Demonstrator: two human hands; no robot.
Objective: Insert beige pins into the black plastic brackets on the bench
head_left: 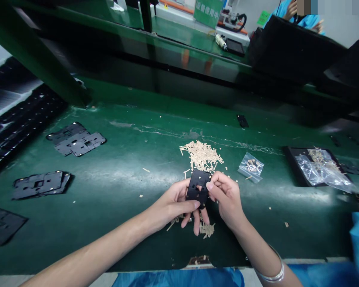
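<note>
My left hand (179, 199) is closed round a flat black plastic plate (198, 185) with small cutouts, its thumb on the lower face and its fingers underneath. At the plate's right edge, my right hand (225, 195) pinches with thumb and forefinger; whether a small piece sits between them is hidden. Just beyond the plate lies a heap of small beige strips (202, 154). A smaller pile of strips (207, 230) rests below my left fingers, near the table's front edge.
Similar black plates lie in groups (42, 184) on the left of the green table (113, 227). To the right are a small clear bag of pieces (251, 166) and a black tray (297, 169) with plastic bags. Another person (305, 18) is at the back right.
</note>
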